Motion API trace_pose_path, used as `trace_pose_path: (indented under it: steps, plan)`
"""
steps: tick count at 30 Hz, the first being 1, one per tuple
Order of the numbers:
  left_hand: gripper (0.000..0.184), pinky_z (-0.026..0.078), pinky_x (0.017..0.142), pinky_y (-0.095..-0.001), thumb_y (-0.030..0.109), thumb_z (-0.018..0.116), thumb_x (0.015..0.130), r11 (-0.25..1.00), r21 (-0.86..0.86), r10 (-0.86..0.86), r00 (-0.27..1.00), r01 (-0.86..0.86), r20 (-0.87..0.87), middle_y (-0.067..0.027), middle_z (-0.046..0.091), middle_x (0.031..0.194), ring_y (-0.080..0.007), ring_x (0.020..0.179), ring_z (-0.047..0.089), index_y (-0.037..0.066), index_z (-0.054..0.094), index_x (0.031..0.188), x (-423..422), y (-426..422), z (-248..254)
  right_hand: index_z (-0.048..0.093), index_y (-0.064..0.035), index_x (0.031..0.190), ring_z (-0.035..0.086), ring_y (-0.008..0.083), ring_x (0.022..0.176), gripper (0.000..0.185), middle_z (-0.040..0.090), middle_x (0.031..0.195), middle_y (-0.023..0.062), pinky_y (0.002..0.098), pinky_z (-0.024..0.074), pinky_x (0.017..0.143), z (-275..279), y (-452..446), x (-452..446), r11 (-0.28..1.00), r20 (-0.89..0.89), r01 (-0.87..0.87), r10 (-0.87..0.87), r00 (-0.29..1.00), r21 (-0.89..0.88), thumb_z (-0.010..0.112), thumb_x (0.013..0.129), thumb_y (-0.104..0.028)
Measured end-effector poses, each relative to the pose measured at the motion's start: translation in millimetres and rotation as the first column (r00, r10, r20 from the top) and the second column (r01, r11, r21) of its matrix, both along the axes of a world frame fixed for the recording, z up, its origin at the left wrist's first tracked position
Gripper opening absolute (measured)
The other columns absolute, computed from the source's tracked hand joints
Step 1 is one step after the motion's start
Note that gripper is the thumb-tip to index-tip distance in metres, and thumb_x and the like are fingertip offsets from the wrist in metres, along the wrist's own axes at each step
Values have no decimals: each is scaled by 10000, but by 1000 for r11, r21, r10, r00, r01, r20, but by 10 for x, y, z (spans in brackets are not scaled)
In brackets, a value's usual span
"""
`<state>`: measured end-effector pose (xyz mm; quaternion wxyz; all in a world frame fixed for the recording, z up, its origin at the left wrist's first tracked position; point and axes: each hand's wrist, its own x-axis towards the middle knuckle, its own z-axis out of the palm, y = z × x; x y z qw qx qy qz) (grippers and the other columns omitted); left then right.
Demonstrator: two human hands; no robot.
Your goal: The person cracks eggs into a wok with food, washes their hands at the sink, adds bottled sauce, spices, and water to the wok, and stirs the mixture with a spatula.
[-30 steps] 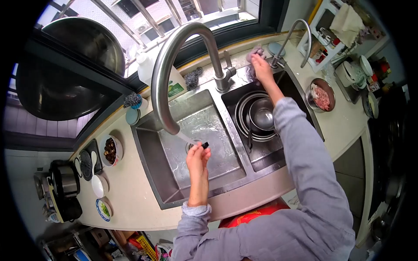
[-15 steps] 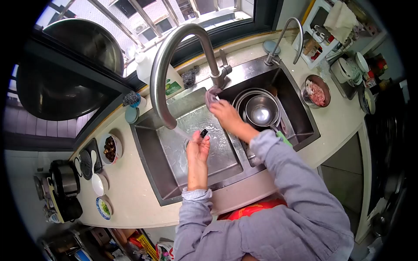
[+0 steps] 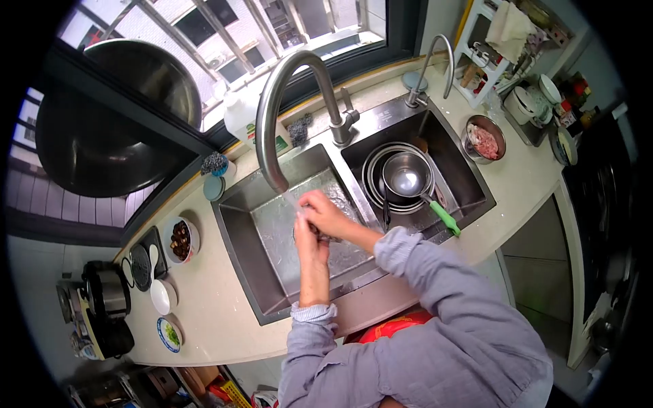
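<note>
My left hand (image 3: 311, 245) and my right hand (image 3: 324, 214) meet over the left basin (image 3: 272, 251) of the steel sink. Their fingers are closed and pressed together just below the spout of the tall faucet (image 3: 271, 122), where a thin stream of water runs onto them. What they hold is mostly hidden; only a bit of something dark shows beneath the fingers. In the right basin (image 3: 469, 177) sit stacked steel bowls (image 3: 371, 178), with a steel ladle-like pan (image 3: 408, 174) on top whose green handle (image 3: 444, 217) points toward me.
On the right counter stands a steel bowl of raw meat (image 3: 484, 141). Along the left are a bowl of dark brown pieces (image 3: 181, 239), a white bowl (image 3: 163, 296) and a small dish of chopped greens (image 3: 169, 334). A smaller faucet (image 3: 435, 68) rises behind the right basin.
My right hand has moved left and down from a pinkish cloth by the faucet base to my left hand. The cloth no longer shows there. The small dark piece in my left fingers is now covered.
</note>
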<state>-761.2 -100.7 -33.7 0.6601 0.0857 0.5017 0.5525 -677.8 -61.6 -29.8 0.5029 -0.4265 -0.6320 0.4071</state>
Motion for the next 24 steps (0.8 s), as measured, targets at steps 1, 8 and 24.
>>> trace_pose_path:
  steps: [1,8,24]
  plan:
    - [373,505,653,-362,427,386,909,997,-2,78,996,-78,-52,-69,573,902,-210,773,580,88,519,987,24,10,188,577,-22,953,538,327,886,236,558,951,153,386,427,776,-84,26,-80,998,25,-70,70,997,1,511,791,-180]
    - [232,506,539,-369,278,487,888,988,-154,-33,999,27,-37,-83,554,797,-221,679,579,47,486,900,-311,49,-155,537,-38,1149,576,196,912,375,608,959,147,297,448,774,90,-357,117,879,-167,-298,252,953,-371,533,786,-133]
    - [199,532,468,-420,159,569,810,984,-94,113,945,-148,-307,-117,525,737,-270,569,581,33,434,880,-48,-32,-172,580,-66,1081,559,299,974,360,593,1061,137,361,436,832,410,1745,1216,960,-63,234,-246,967,-155,514,836,-321]
